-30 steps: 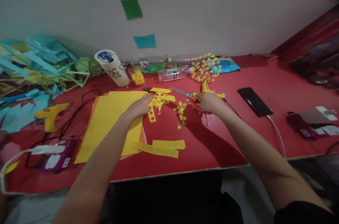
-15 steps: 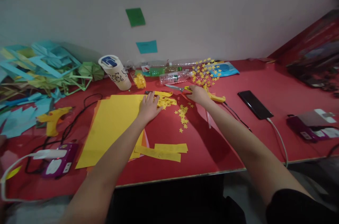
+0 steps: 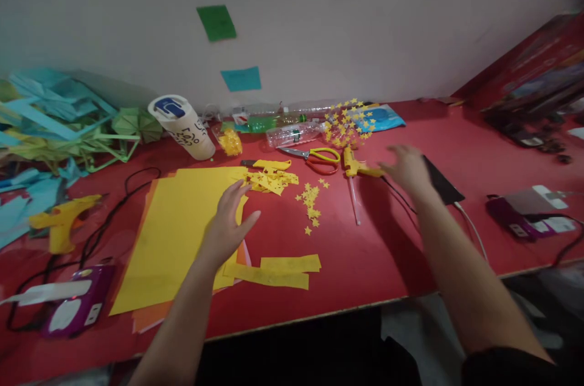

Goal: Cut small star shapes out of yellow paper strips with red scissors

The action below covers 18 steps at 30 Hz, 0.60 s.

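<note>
My left hand [image 3: 228, 225] hovers with its fingers apart over the right side of the yellow paper sheets [image 3: 182, 234], holding nothing. Beyond its fingertips lie yellow paper scraps [image 3: 274, 181] and a yellow-handled utility knife [image 3: 272, 165]. My right hand [image 3: 408, 172], a little blurred, has its fingers stretched out and nothing in them. It is between the yellow glue gun [image 3: 350, 162], which has a clear glue stick in it, and the black phone [image 3: 440, 179]. Scissors [image 3: 322, 158] with yellow and red handles rest left of the glue gun. Small yellow paper stars [image 3: 311, 197] are scattered mid-table.
Two yellow paper strips [image 3: 292, 264] lie near the front edge. Along the wall stand a white cup [image 3: 189, 134], plastic bottles [image 3: 292, 134] and a star cluster [image 3: 349, 123]. Left are folded paper shapes [image 3: 59, 112], another glue gun [image 3: 61, 222] and a purple power strip [image 3: 93, 295].
My right hand has left the scissors and moved right, past the glue gun. My left hand has drawn back from the scraps toward me, fingers spreading. The view has shifted slightly.
</note>
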{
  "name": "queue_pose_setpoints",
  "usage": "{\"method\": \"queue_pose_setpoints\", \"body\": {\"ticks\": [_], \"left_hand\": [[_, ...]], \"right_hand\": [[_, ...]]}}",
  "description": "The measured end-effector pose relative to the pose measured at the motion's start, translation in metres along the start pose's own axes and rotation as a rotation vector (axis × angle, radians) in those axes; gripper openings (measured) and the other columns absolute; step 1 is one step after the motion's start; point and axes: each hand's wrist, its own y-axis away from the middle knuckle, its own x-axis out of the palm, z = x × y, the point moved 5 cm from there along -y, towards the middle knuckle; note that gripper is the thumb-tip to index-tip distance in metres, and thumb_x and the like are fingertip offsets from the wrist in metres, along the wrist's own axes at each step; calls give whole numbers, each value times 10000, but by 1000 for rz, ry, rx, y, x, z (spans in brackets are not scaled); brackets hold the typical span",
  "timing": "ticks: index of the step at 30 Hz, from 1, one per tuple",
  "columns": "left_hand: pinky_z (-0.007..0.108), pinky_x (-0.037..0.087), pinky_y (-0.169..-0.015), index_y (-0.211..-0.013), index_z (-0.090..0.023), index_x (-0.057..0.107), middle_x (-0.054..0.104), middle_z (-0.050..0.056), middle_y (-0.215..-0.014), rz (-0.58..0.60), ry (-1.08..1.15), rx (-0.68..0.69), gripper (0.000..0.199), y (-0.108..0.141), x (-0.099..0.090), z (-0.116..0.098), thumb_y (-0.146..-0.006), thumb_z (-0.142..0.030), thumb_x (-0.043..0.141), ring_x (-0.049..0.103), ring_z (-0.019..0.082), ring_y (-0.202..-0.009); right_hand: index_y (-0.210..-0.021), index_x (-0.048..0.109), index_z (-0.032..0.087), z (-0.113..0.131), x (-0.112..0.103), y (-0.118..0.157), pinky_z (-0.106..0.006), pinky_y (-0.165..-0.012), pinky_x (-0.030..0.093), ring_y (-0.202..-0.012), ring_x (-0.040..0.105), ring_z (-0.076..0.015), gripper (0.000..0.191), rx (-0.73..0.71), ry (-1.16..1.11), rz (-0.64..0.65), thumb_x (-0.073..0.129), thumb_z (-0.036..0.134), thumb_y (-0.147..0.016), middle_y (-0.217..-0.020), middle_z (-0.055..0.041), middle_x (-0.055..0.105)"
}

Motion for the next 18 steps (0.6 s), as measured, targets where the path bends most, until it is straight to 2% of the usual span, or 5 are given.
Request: {"method": "queue_pose_setpoints", "body": {"ticks": [3, 6, 12, 15, 18], "left_hand": [[469, 393, -1129, -1242, -278, 509, 470, 82, -1431, -70, 105, -60, 430, 12, 2, 13, -857, -469, 519, 444, 249, -1358], [457, 405, -1122, -1202, -273, 536, 510, 71, -1383, -69, 188, -85, 391, 8, 14, 13, -851, -445, 526, 487, 237, -1312], [447, 399, -1130, -1191, -256, 556, 506, 83, -1394, -3, 227, -69, 383, -2, 31, -3, -839, -403, 527, 461, 242, -1343], [429, 428, -1107, -1203, -248, 551, 500, 87, -1401, 6, 242, -86, 396, 1, 35, 3, -841, -403, 522, 474, 236, -1330], [418, 421, -1114, -1210, -244, 549, 500, 86, -1400, 8, 252, -96, 393, 3, 39, 12, -851, -401, 525, 478, 226, -1323]], "right_hand": [[-1218, 554, -90, -91, -1, 23, -477, -871, 361, -1122, 505, -446, 602, 254, 76, 57, 646, 365, -834, -1158, -408, 562], [-1220, 587, -16, -137, 8, 31, -421, -831, 359, -1072, 531, -387, 545, 333, 86, 116, 610, 397, -866, -1125, -343, 599], [-1258, 585, -8, -149, 16, 13, -354, -784, 356, -997, 509, -327, 622, 351, 62, 147, 679, 422, -818, -950, -229, 603], [-1297, 560, 5, -150, 15, 12, -334, -746, 374, -964, 516, -307, 663, 337, 67, 99, 686, 440, -812, -931, -193, 576], [-1203, 631, 30, -149, 13, 15, -324, -663, 389, -811, 550, -260, 591, 286, 96, 29, 697, 456, -799, -879, -163, 563]]}}
